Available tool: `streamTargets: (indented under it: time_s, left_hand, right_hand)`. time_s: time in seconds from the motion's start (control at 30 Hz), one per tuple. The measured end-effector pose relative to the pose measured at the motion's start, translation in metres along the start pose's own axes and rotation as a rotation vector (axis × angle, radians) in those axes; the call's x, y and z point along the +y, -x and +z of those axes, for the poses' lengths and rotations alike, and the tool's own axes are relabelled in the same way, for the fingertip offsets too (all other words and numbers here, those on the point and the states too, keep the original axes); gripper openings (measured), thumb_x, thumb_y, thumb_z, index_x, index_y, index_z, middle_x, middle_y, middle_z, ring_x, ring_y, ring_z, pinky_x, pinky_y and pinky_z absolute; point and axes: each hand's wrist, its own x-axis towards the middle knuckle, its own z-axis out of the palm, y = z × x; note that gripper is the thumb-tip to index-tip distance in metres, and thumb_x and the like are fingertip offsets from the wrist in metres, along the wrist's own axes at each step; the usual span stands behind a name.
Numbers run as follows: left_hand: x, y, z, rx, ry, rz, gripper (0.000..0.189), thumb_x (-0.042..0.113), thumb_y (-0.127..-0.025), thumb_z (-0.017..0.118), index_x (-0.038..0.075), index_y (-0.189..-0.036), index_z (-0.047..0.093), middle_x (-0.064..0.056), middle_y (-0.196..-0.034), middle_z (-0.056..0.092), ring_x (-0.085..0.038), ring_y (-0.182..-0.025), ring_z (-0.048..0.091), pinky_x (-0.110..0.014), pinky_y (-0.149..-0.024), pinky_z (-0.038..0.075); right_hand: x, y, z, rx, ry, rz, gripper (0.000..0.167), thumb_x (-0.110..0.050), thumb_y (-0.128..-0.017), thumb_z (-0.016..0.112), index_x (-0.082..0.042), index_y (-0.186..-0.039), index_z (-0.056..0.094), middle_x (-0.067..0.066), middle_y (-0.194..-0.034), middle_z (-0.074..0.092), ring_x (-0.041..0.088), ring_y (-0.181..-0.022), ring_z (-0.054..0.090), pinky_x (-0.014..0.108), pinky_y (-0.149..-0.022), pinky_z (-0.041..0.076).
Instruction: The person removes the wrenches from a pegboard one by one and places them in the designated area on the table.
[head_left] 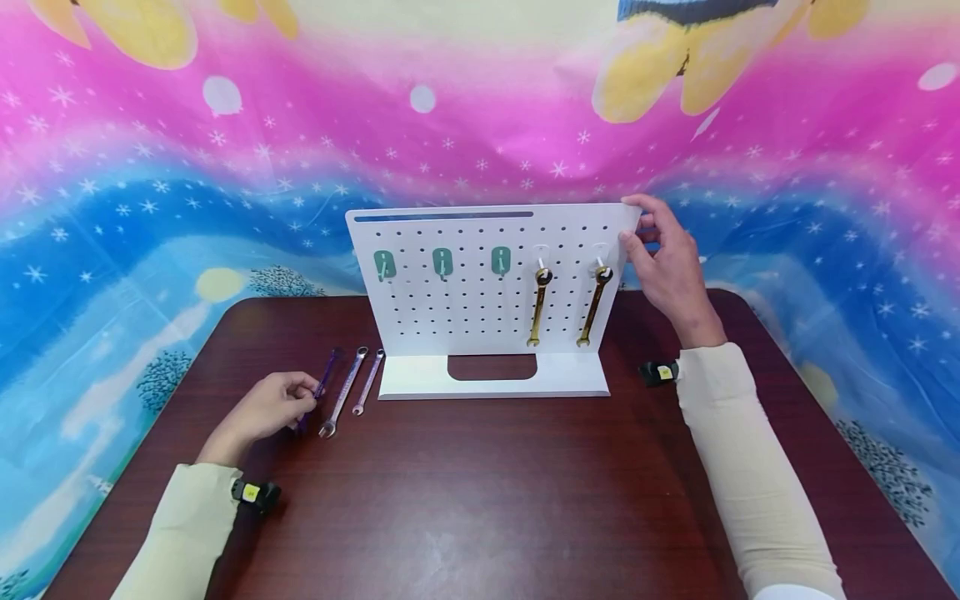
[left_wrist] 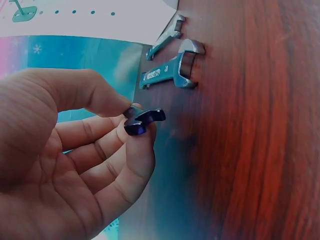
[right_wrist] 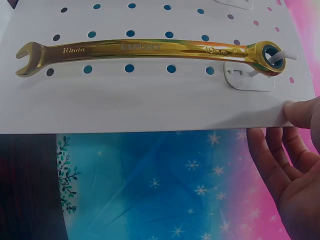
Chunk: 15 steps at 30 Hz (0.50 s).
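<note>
My left hand (head_left: 273, 408) pinches a purple wrench (left_wrist: 142, 120) between thumb and fingers, its open end sticking out past the fingertips in the left wrist view. Two silver wrenches, a larger one (head_left: 343, 393) and a smaller one (head_left: 368, 383), lie on the table just right of that hand. With thumb in front and fingers behind, my right hand (head_left: 667, 262) grips the upper right edge of a white pegboard (head_left: 465, 321). Two gold wrenches hang by their ring ends from white hooks: one (right_wrist: 140, 50) near that edge, the other (head_left: 538, 308) to its left.
Three green hooks (head_left: 442, 262) in a row on the board's left and middle carry nothing. The board's base (head_left: 420, 379) stands on a dark wooden table (head_left: 465, 492). A colourful printed cloth (head_left: 480, 142) hangs close behind it.
</note>
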Motion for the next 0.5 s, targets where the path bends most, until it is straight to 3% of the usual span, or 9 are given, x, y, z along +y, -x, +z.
streamTargets:
  time_s: [0.23, 0.5]
  left_hand:
    - [0.0033, -0.0045, 0.0040, -0.013, -0.042, -0.028, 0.021, 0.003, -0.095, 0.064, -0.009, -0.113, 0.064, -0.011, -0.085, 0.063, -0.022, -0.063, 0.058, -0.036, -0.058, 0.054]
    - [0.0071, -0.0073, 0.0059, -0.032, -0.051, -0.011, 0.022, 0.002, -0.095, 0.065, -0.010, -0.112, 0.063, -0.009, -0.085, 0.062, -0.022, -0.064, 0.059, -0.037, -0.058, 0.055]
  right_hand:
    - [0.0008, 0.0010, -0.0001, -0.003, -0.008, -0.006, 0.049, -0.012, -0.105, 0.060, -0.026, -0.151, 0.050, 0.014, -0.114, 0.061, 0.029, -0.101, 0.065, 0.017, -0.076, 0.053]
    - [0.0021, 0.0001, -0.0006, 0.000, -0.010, -0.009, 0.048, -0.012, -0.105, 0.060, -0.026, -0.150, 0.051, 0.013, -0.113, 0.061, 0.027, -0.101, 0.066, 0.017, -0.077, 0.053]
